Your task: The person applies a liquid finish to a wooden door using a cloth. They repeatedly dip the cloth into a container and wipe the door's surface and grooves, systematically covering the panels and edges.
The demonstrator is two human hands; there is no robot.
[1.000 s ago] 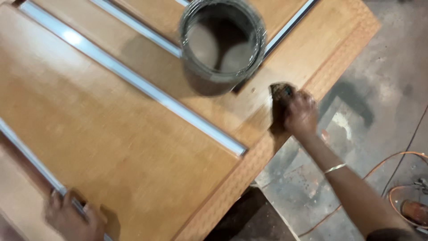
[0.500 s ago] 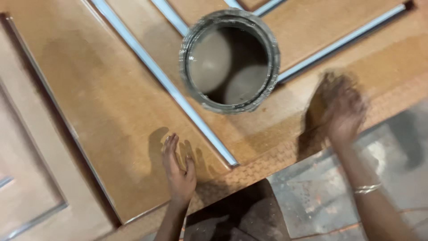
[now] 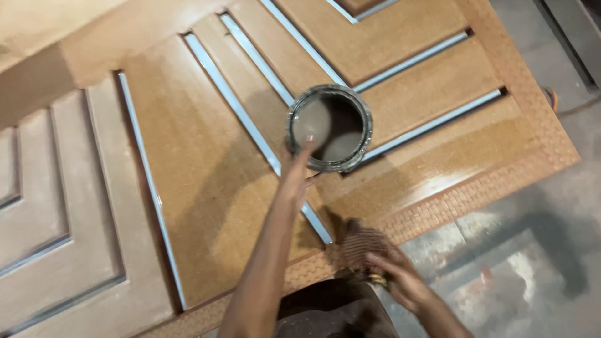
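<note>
A round metal can [image 3: 330,127] holding greyish liquid stands on a flat-lying wooden door [image 3: 206,188] with silver inlay strips. My left hand [image 3: 298,170] reaches up to the can's near-left rim, one fingertip over the rim and the thumb below it. My right hand [image 3: 393,275] is at the door's near patterned edge, blurred, closed on a dark brown rag [image 3: 362,243] that rests against the wood.
Grey stained concrete floor [image 3: 526,250] lies to the right of the door. A paler unfinished wooden panel [image 3: 44,206] lies at the left. A dark shape [image 3: 332,310] sits below the door's near edge.
My left hand lifted off the door panel and reached up to the can's rim. My right hand slid left and nearer along the door's patterned edge. The view shifted.
</note>
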